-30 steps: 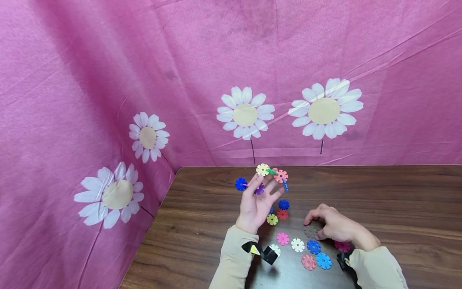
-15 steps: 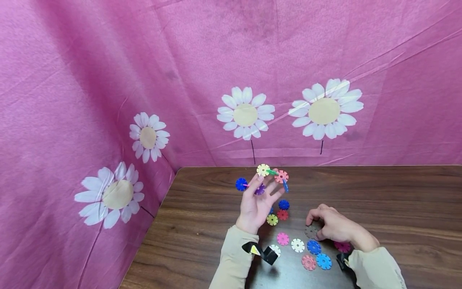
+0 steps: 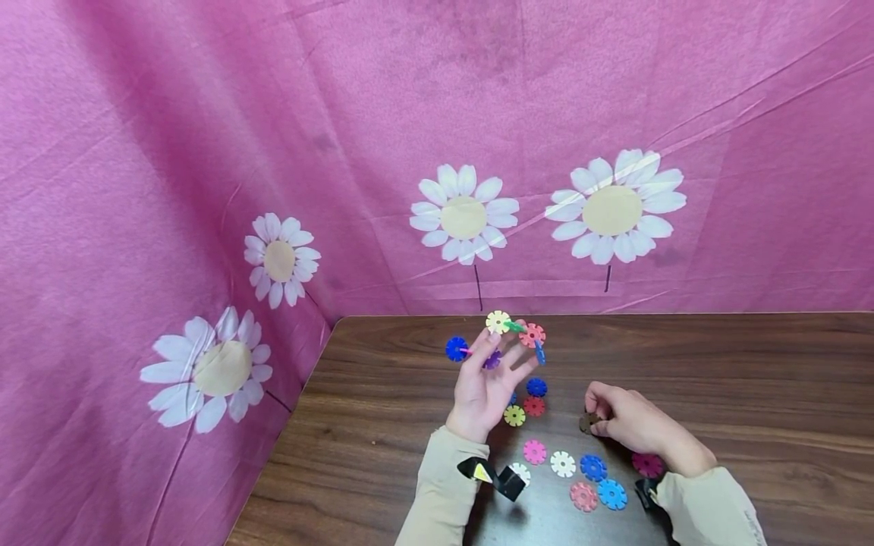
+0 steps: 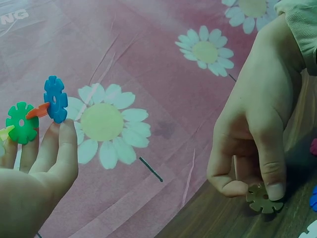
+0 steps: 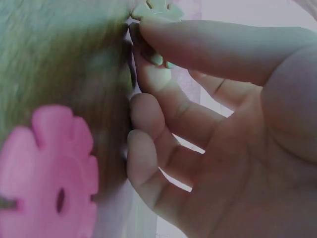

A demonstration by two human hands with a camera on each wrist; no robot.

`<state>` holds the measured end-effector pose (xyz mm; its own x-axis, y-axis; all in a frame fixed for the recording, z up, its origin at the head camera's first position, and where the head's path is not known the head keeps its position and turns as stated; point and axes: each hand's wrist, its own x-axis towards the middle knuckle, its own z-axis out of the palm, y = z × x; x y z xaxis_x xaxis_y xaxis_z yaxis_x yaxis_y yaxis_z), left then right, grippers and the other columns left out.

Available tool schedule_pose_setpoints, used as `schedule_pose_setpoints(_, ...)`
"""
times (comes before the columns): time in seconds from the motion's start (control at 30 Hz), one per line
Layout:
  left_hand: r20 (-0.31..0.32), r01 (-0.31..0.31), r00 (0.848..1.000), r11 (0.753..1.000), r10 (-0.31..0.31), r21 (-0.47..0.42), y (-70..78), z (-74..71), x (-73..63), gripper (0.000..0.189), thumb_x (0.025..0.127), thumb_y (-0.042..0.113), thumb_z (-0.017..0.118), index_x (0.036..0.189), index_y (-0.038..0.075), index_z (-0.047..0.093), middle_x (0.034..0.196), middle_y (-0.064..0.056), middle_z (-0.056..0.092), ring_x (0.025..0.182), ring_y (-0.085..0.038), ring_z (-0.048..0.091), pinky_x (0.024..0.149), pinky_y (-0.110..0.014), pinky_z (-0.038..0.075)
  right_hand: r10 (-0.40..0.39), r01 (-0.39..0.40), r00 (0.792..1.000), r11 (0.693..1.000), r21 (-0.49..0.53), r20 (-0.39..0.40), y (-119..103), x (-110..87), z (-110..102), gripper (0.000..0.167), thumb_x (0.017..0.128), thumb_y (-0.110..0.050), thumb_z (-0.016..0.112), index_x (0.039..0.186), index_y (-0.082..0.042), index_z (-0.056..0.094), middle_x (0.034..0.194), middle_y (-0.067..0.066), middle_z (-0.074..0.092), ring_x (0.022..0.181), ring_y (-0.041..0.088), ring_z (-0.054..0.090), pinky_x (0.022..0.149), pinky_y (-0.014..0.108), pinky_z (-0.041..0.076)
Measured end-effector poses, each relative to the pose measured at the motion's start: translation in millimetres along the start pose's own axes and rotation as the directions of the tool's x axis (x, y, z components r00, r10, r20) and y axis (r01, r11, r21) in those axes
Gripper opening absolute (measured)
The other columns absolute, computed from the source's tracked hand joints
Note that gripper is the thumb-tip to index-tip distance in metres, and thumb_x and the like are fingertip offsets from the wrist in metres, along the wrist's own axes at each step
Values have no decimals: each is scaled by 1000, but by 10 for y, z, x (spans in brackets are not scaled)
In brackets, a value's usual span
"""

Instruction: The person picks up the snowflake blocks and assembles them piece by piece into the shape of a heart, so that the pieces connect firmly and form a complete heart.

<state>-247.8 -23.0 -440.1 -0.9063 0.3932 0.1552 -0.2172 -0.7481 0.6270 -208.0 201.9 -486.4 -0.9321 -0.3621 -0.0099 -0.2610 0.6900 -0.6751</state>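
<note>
My left hand (image 3: 485, 387) is raised above the table, gripping a chain of interlocking notched discs. In that chain are a pale yellow disc (image 3: 498, 321), a coral disc (image 3: 532, 334), a purple disc (image 3: 491, 359) partly behind the fingers, and a dark blue disc (image 3: 456, 349). Fingertips touch a blue disc (image 4: 56, 99) of the chain in the left wrist view. To the right, my right hand (image 3: 642, 425) pinches a brown notched disc (image 4: 262, 201) between thumb and forefinger, tilted just over the tabletop. The thumb covers part of it in the right wrist view.
Loose discs lie on the wooden table (image 3: 382, 425): a red disc (image 3: 534, 406) and a yellow-green disc (image 3: 515, 415) near the left wrist, a white disc (image 3: 563, 464) and several others in front. A magenta disc (image 3: 647, 464) lies beside the right wrist. A pink flowered cloth (image 3: 369, 152) hangs behind.
The right fingers have closed on the brown disc, which lay flat and is now tipped up and slightly farther from me. My left hand with the chain is nearly still.
</note>
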Motion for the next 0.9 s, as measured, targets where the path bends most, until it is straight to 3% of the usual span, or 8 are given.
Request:
schedule_pose_setpoints(0.13, -19, 10, 1000, 1000, -10, -4, 6, 5, -7, 26, 99, 15, 38, 100, 23, 62, 111, 2, 66, 107, -18, 62, 96, -42, 47, -7, 7, 999, 1000, 4, -41, -22, 26, 9, 21, 79, -4, 69, 90, -13, 54, 70, -5, 51, 61, 3, 42, 56, 22, 35)
schedule_pose_setpoints(0.27, -15, 9, 1000, 1000, -9, 0, 10, 2, -4, 30, 100, 14, 34, 100, 23, 63, 111, 3, 67, 107, -17, 62, 97, -42, 47, 34, -18, 992, 991, 131, -121, -129, 50, -19, 17, 84, -7, 67, 99, -6, 59, 74, 0, 55, 57, 5, 48, 52, 24, 43)
schedule_pose_setpoints(0.4, -1, 2, 1000, 1000, -2, 2, 4, -1, 3, 30, 100, 14, 33, 101, 23, 62, 110, 4, 67, 107, -16, 61, 97, -41, 47, 94, -33, 975, 956, 290, -199, -252, 60, -85, 17, 90, -11, 64, 103, 0, 59, 78, 6, 60, 60, 9, 55, 52, 27, 50)
schedule_pose_setpoints(0.57, 0, -7, 1000, 1000, 7, 4, 3, -3, 7, 28, 100, 14, 36, 97, 24, 62, 109, 5, 67, 105, -14, 61, 96, -40, 48, 126, -19, 959, 922, 386, -253, -366, 42, -171, 18, 97, -18, 57, 108, -3, 56, 88, 12, 65, 75, 10, 63, 61, 32, 57)
schedule_pose_setpoints(0.73, 8, -15, 1000, 1000, 15, -1, 1, -4, 8, 30, 100, 12, 35, 91, 24, 61, 109, 5, 67, 105, -14, 62, 95, -39, 49, 89, 47, 957, 893, 447, -277, -458, 7, -223, 19, 100, -17, 52, 112, -2, 51, 86, 3, 69, 74, 9, 66, 59, 32, 56)
schedule_pose_setpoints(0.9, 16, -23, 1000, 1000, 23, -1, -4, -4, 8, 29, 100, 12, 35, 94, 24, 61, 110, 5, 66, 106, -14, 62, 95, -39, 49, 71, 90, 955, 854, 513, -287, -549, -17, -219, 20, 99, -14, 53, 109, 3, 51, 82, -4, 73, 71, 10, 69, 59, 32, 57)
